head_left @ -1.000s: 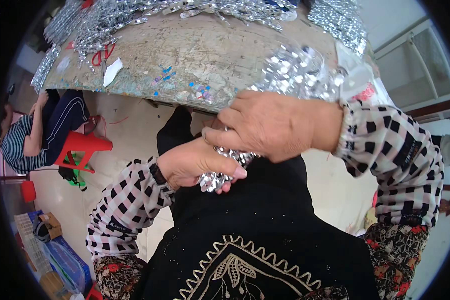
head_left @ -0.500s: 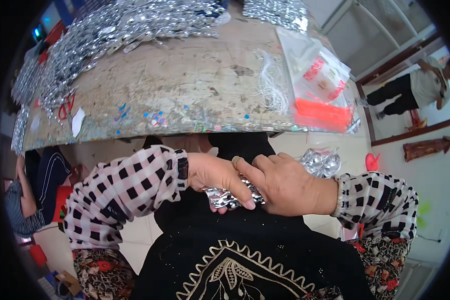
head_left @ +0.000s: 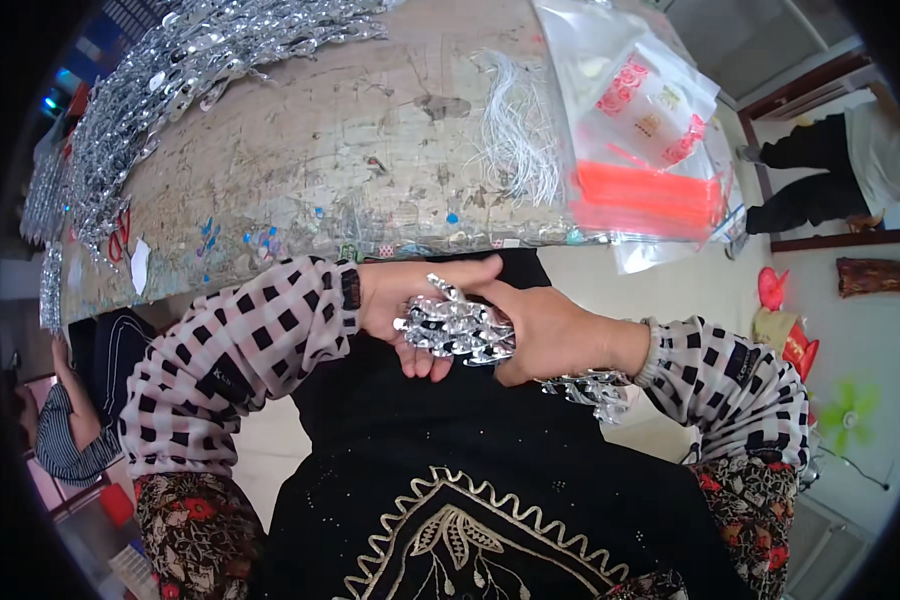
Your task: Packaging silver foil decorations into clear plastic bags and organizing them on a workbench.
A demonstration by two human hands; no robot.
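A bundle of shiny silver beaded strands is held just past the table's near edge, above my black apron. Wrapped round it from the right is my right hand; the other end of the strands hangs out below that wrist. My left hand is open, palm turned up. Its fingers lie stretched out beneath the bundle's left end, and its thumb reaches straight across above it toward the right hand. Part of the bundle is hidden inside my right hand.
A worn wooden table spans the front. More silver strands are heaped at its far left, with red scissors nearby. White threads and clear bags lie on the right. A person is at left, another at far right.
My left hand has gone from gripping the bundle to lying open under its end. Both hands have risen toward the table edge, and the bundle's end shows more plainly.
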